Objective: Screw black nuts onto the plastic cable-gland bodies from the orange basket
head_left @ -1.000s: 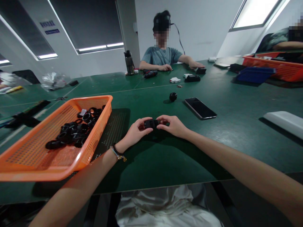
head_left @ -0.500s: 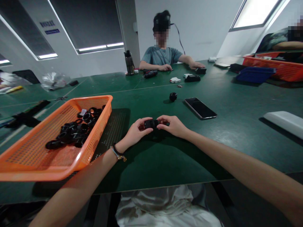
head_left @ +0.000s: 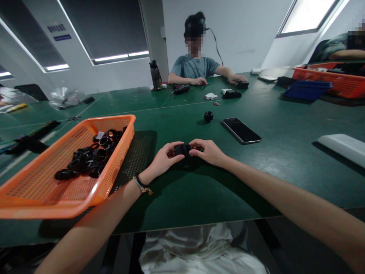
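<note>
Workshop rm: lg green worktbl, parts bskt, co-worker opp.

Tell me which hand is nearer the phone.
Right. The right hand is left of the phone and closer to the wearer; the left hand is farther left, beyond the right.

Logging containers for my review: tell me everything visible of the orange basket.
The orange basket looks like glossy plastic: shallow, open-topped, perforated with many small holes, with a smooth rim. It sits open side up on the green table, left of the left hand, its near left corner cut off by the frame. Black parts, some ring-shaped, lie heaped inside, leaving bare floor toward the near end. The left forearm passes its near right corner; contact is unclear.
</note>
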Available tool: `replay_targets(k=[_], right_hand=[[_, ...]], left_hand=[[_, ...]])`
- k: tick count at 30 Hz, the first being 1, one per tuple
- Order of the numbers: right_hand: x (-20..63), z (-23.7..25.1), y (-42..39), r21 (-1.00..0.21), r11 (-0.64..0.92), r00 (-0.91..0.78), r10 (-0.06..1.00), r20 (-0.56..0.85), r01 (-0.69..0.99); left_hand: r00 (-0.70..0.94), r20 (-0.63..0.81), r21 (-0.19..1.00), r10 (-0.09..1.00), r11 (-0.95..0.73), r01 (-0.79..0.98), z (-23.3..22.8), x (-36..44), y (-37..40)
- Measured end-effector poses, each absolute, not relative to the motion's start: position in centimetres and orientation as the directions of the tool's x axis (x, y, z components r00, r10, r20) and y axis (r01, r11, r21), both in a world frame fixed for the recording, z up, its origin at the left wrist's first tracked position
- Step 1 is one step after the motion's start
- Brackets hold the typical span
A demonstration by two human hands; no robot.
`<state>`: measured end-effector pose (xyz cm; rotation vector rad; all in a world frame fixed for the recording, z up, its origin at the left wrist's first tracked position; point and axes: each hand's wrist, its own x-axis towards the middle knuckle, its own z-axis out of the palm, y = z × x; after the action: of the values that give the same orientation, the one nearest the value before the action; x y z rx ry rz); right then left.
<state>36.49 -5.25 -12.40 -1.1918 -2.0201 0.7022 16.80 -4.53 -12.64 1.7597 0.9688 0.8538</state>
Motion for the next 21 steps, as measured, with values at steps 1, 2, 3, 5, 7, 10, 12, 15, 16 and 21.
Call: replay_targets(k=[1, 2, 3, 5, 7, 10, 12, 15, 16, 21], right_hand=[[36.48, -12.39, -5.27, -0.732, 0.443, -0.348, 0.891, 0.292, 0.519], [36.47, -12.38, -5.30, -0.735, 0.451, -0.347, 0.887, 0.306, 0.505], [36.47, -12.38, -5.33, -0.742, 0.461, -0.347, 0.882, 0.319, 0.487], [36.50, -12.38, -5.43, -0.759, 0.479, -0.359, 0.869, 0.340, 0.441], [36.57, -12.41, -5.52, -0.769, 0.499, -0.385, 0.853, 0.353, 0.400], [36.70, -12.48, -5.59, -0.767, 0.528, -0.422, 0.828, 0.370, 0.363], [36.74, -12.53, -5.60, -0.768, 0.534, -0.429, 0.822, 0.374, 0.354], [36.73, -12.55, -5.58, -0.771, 0.526, -0.425, 0.828, 0.367, 0.359], [36.72, -12.54, -5.58, -0.771, 0.522, -0.422, 0.831, 0.362, 0.365], [36.66, -12.43, -5.59, -0.767, 0.515, -0.416, 0.838, 0.354, 0.384]], left_hand=[[0.450, 0.133, 0.934, 0.883, -0.264, 0.242, -12.63, 16.79, -4.53], [0.450, 0.133, 0.934, 0.883, -0.264, 0.240, -12.61, 16.78, -4.53], [0.449, 0.132, 0.935, 0.884, -0.262, 0.240, -12.58, 16.77, -4.55], [0.447, 0.125, 0.937, 0.886, -0.253, 0.239, -12.50, 16.78, -4.60], [0.447, 0.118, 0.940, 0.887, -0.245, 0.239, -12.42, 16.82, -4.65], [0.444, 0.116, 0.941, 0.888, -0.242, 0.236, -12.35, 16.88, -4.67], [0.445, 0.114, 0.942, 0.888, -0.239, 0.236, -12.35, 16.90, -4.65], [0.446, 0.112, 0.943, 0.888, -0.236, 0.233, -12.38, 16.89, -4.62], [0.445, 0.113, 0.944, 0.888, -0.236, 0.231, -12.40, 16.87, -4.62], [0.445, 0.116, 0.947, 0.888, -0.234, 0.220, -12.46, 16.78, -4.60]])
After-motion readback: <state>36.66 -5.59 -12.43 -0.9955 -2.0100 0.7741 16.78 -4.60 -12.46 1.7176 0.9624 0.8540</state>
